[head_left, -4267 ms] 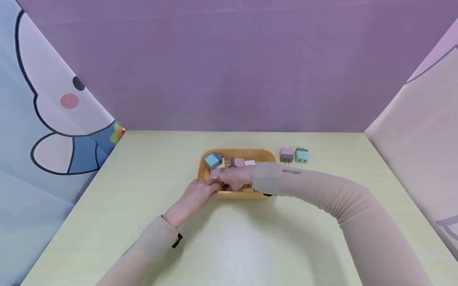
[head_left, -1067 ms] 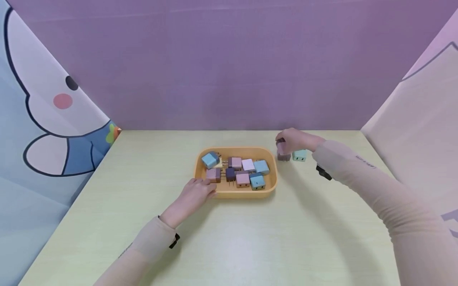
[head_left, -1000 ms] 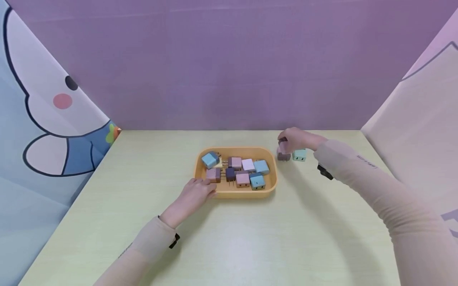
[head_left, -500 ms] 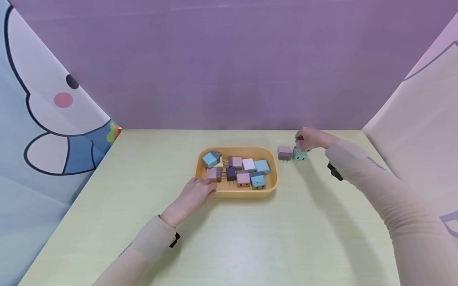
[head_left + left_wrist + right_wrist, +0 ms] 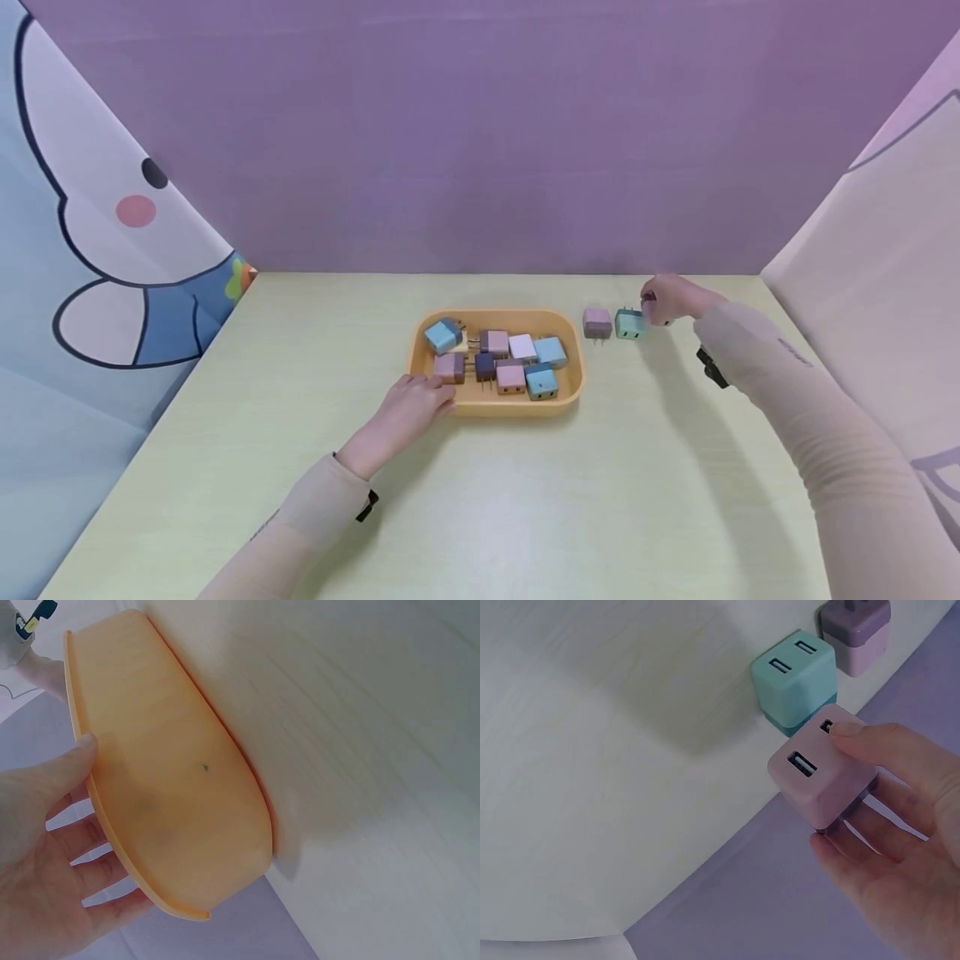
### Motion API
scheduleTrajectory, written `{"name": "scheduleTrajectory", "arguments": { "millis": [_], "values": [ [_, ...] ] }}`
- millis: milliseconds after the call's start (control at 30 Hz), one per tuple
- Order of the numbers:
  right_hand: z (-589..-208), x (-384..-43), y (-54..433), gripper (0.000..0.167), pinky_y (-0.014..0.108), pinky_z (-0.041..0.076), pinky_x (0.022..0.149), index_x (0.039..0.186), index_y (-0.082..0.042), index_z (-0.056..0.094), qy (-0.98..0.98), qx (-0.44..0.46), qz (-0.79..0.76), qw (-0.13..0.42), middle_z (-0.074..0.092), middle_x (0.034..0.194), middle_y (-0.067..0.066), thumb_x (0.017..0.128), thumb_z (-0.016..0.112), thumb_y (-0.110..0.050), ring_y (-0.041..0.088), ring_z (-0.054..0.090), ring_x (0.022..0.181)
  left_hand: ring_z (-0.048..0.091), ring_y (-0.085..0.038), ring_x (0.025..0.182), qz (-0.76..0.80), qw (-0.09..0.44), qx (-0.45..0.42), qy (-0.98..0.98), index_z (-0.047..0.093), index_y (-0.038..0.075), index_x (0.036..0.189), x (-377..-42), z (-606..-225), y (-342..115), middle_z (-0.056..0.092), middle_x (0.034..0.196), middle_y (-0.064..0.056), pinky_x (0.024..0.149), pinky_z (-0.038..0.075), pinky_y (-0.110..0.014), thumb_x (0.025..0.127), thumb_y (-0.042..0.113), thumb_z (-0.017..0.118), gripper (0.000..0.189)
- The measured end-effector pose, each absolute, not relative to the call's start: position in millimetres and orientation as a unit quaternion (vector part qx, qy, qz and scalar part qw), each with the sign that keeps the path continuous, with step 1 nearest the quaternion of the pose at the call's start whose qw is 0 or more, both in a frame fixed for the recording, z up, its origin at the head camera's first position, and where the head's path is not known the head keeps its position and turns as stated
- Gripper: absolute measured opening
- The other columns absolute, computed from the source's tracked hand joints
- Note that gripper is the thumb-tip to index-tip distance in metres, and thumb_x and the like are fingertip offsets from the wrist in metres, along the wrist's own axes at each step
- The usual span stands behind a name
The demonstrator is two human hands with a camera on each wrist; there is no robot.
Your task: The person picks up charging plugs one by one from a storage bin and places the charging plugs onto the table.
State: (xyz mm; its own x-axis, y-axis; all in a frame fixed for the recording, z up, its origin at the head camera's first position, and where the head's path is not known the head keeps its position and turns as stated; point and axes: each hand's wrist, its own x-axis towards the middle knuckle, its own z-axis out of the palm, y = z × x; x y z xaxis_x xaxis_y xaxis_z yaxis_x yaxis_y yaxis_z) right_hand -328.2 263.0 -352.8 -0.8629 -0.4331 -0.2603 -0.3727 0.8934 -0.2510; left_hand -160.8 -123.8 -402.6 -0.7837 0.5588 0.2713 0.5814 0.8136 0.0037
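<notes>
My right hand holds a pink USB wall charger between thumb and fingers, its two ports facing the right wrist camera. The hand is just right of a teal charger on the table, and a pink and mauve charger lies left of that one. My left hand grips the near left rim of an orange tray, the thumb outside and the fingers over the inner side, as the left wrist view shows. Several chargers in pink, blue, white and dark navy lie in the tray, such as a blue charger.
The pale wooden table ends at a purple backdrop behind the chargers. A rabbit-print cloth stands along the left side and a pale cloth along the right.
My right hand came out of the tray with the pink charger, passed above the two chargers on the table and moved right, now beside the teal one. My left hand stayed at the tray rim.
</notes>
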Motion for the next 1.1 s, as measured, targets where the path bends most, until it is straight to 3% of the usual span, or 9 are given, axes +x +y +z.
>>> {"name": "scheduleTrajectory", "arguments": {
  "millis": [133, 367, 1100],
  "values": [
    [-357, -329, 269, 0.027, 0.035, 0.046, 0.059, 0.102, 0.012, 0.055, 0.96, -0.205, -0.1, 0.162, 0.059, 0.084, 0.017, 0.078, 0.048, 0.004, 0.02, 0.053, 0.064, 0.056, -0.018, 0.066, -0.043, 0.135, -0.304, -0.942, 0.064, 0.012, 0.082, -161, -404, -124, 0.063, 0.078, -0.001, 0.059, 0.041, -0.03, 0.08, 0.024, 0.064, 0.012],
    [-366, -331, 276, 0.035, 0.044, 0.047, 0.073, 0.113, 0.014, 0.048, 0.962, -0.18, -0.1, 0.181, 0.057, 0.099, 0.026, 0.081, 0.045, 0.001, 0.024, 0.06, 0.074, 0.057, -0.018, 0.068, -0.044, 0.129, -0.301, -0.944, 0.064, 0.012, 0.083, -161, -403, -123, 0.063, 0.079, -0.001, 0.059, 0.041, -0.03, 0.081, 0.024, 0.063, 0.012],
    [-387, -329, 287, 0.036, 0.052, 0.038, 0.086, 0.116, 0.016, 0.045, 0.966, -0.135, -0.101, 0.197, 0.048, 0.113, 0.034, 0.084, 0.048, -0.002, 0.043, 0.049, 0.1, 0.057, -0.018, 0.069, -0.045, 0.119, -0.3, -0.945, 0.064, 0.011, 0.084, -162, -403, -120, 0.064, 0.082, -0.003, 0.061, 0.042, -0.03, 0.082, 0.025, 0.062, 0.014]
  ]
}}
